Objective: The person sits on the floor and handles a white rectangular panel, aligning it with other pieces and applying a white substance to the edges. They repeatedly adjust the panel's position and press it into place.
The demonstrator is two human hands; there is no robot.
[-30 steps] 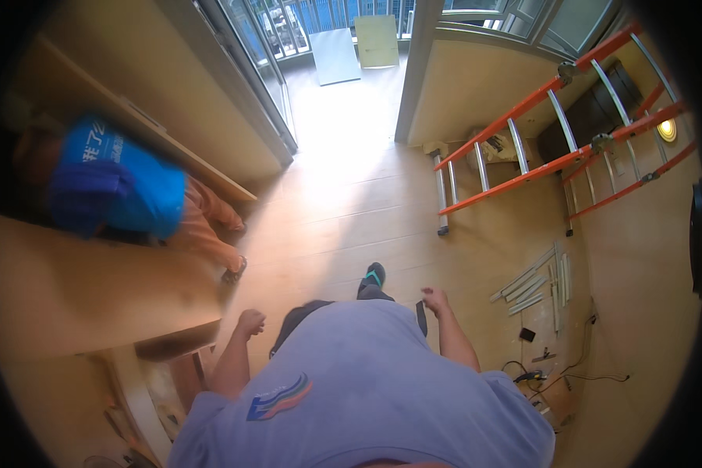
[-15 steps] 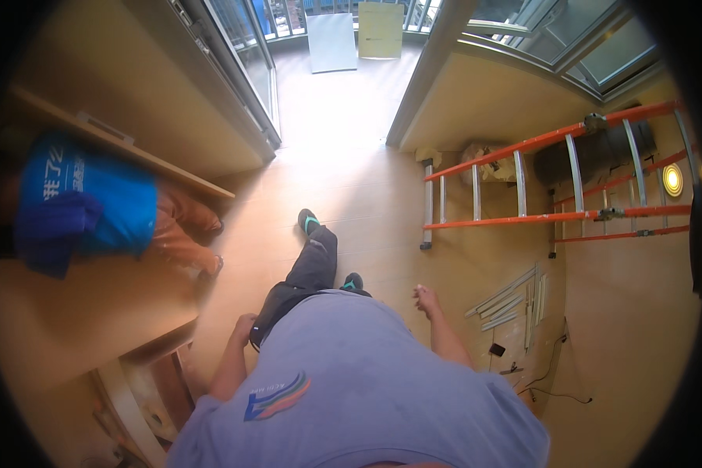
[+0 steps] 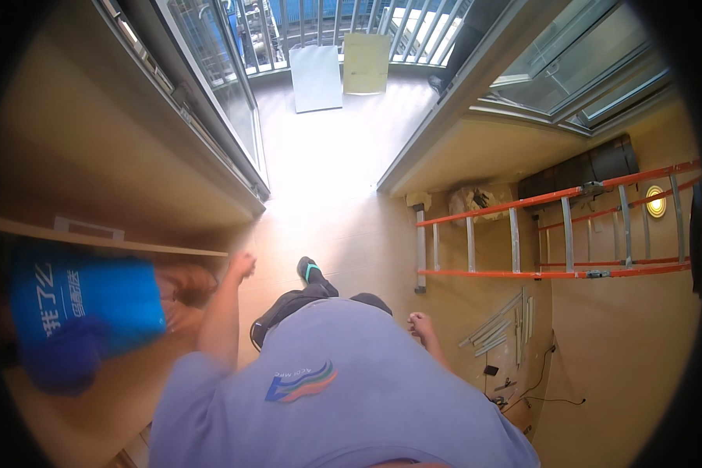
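Observation:
My left hand (image 3: pixel 243 266) is raised ahead on the left, its fingers loosely curled with nothing visible in them. It hangs over the tiled floor (image 3: pixel 277 234), near the door frame and the person in blue. At my right side my right hand (image 3: pixel 421 324) also has curled fingers, and I see nothing held there. Neither hand touches anything. One of my shoes, dark with a green strap (image 3: pixel 308 269), is on the floor in front of me.
An orange ladder (image 3: pixel 515 273) stands at the right, with pale strips (image 3: pixel 491 335) and a cable (image 3: pixel 550 399) below it. A person in a blue top (image 3: pixel 93 296) is at the left. Ahead, a glass door (image 3: pixel 218 86) opens onto a railed balcony with two panels (image 3: pixel 316 82).
I have moved forward toward the balcony doorway. My left hand has swung up and forward from beside my thigh. My right hand stays at my side. More of the balcony railing shows.

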